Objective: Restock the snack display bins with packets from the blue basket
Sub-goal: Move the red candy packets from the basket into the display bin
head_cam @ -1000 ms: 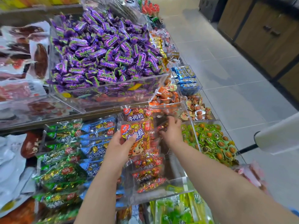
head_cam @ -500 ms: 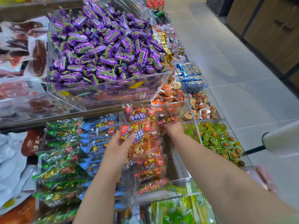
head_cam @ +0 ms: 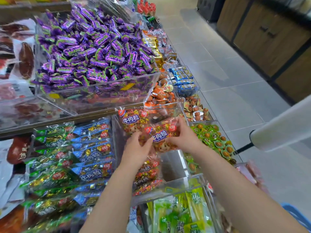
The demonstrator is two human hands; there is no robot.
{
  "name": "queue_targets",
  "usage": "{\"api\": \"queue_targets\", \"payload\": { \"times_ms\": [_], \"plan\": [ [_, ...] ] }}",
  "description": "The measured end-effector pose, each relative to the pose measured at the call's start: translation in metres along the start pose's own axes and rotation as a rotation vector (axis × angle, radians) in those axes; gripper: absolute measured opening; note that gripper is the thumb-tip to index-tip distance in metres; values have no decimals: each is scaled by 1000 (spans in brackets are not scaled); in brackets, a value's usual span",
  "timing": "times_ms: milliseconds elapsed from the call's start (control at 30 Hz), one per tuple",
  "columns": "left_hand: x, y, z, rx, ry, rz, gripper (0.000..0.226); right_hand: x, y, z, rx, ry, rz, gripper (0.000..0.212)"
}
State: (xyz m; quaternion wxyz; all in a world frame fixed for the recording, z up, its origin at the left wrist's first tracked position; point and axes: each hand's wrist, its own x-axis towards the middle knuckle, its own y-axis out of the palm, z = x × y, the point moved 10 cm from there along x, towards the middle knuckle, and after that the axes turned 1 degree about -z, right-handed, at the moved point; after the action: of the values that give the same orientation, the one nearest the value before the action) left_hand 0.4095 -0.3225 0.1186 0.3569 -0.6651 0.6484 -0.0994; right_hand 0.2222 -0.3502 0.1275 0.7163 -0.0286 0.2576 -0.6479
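Over the clear bin (head_cam: 173,165) in the middle of the shelf, something has changed. Half a second ago only our left hand (head_cam: 136,148) held the packet (head_cam: 161,137), and our right hand (head_cam: 183,138) was reaching into the back of the bin. Now the right hand has come back and taken hold of the packet too. The packet has also moved a bit to the right and tipped a little. We think this means we made room at the back and are about to set this packet down, so this one is nearly done. The left hand has its fingers bent on the packet's left edge and grips it. The right hand curls over the top right part and grips it as well. The packet is up in the air over the bare part of the bin, just in front of another red pack (head_cam: 133,118) that stands at the back. More like it lie at the front of the bin. A bit of blue in the low right corner may be the basket (head_cam: 296,214), but we cannot see inside it.
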Motion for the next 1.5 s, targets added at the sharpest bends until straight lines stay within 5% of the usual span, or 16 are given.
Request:
{"api": "queue_targets", "payload": {
  "times_ms": [133, 267, 433, 567, 833, 1000, 1200, 1300, 1500],
  "plan": [
    [5, -11, -37, 622, 359, -268, 74, -3, -7, 12, -367, -139, -241, 54],
    [35, -19, -37, 851, 317, -219, 85, 9, 9, -14, -351, -2, -324, 49],
    [45, -29, -39, 878, 355, -259, 74, 38, 26, -69, -133, 245, -211, 43],
    [55, -33, -44, 900, 371, -312, 78, 48, 25, -75, -80, 237, -234, 27],
    [58, -33, -41, 867, 383, -349, 80, 46, 19, -70, 178, 94, -369, 30],
    [56, -35, -40, 865, 379, -357, 80, 52, 33, -85, -44, 345, -238, 66],
    [55, -35, -40, 848, 388, -365, 80, 44, 49, -106, 7, 623, -250, 49],
    [53, -36, -41, 836, 409, -389, 81, 48, 52, -110, -21, 617, -249, 26],
    [52, -36, -42, 838, 426, -402, 81, 59, 32, -98, -139, 404, -282, 60]
  ]
}}
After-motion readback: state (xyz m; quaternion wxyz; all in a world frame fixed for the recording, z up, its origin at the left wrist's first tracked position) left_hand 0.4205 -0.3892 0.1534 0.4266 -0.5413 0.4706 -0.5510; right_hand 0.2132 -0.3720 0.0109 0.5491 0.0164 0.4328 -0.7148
